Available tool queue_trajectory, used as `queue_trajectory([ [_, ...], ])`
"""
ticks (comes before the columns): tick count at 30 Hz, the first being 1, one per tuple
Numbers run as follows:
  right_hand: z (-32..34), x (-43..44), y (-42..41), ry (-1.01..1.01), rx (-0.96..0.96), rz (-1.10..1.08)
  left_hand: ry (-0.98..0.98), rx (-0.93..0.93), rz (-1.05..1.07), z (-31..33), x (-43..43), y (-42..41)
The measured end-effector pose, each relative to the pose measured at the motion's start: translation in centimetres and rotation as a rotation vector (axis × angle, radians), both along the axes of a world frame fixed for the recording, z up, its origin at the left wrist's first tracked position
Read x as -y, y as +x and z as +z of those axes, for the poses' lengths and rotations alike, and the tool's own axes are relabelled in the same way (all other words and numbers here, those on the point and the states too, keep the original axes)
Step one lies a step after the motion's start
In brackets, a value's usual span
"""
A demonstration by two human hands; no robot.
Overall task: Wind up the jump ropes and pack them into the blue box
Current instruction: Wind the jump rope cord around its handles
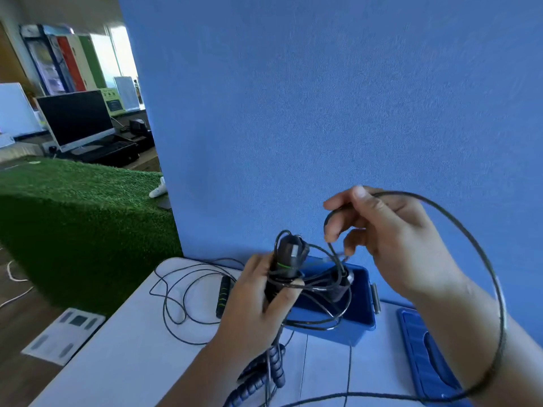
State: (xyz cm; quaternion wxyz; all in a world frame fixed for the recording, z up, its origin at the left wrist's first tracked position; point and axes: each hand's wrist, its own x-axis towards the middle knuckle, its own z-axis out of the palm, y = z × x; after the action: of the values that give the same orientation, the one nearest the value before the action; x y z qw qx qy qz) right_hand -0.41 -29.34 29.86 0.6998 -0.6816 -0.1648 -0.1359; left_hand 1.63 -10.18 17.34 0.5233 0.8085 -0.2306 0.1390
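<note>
Seen only in part: box point(346, 333), behind left hand point(255, 301) and coils, centre right; lid point(423, 356) cut off at lower right. Gripping in left hand black handles point(286, 265), green-ringed, wound with thin glossy cord point(499, 295), just above box. Pinching cord loop in right hand point(393, 233), thumb against fingertips. Noted left on white bench point(123, 353): second rope point(224, 295), loose; bottom centre, beaded rope point(276, 365), blurred.
</note>
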Motion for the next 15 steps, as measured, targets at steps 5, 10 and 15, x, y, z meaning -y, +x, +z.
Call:
queue_trajectory([
  [5, 2.3, 0.5, -0.1, 0.157, 0.055, 0.059, 0.106, -0.028, 0.006, -0.9, -0.3, -0.4],
  [10, 3.1, 0.9, 0.0, 0.290, 0.121, 0.052, 0.176, -0.003, 0.023, -1.1, -0.6, -0.4],
  [15, 2.3, 0.5, 0.0, 0.175, 0.059, 0.021, 0.238, 0.043, -0.005, -1.0, -0.3, -0.6],
])
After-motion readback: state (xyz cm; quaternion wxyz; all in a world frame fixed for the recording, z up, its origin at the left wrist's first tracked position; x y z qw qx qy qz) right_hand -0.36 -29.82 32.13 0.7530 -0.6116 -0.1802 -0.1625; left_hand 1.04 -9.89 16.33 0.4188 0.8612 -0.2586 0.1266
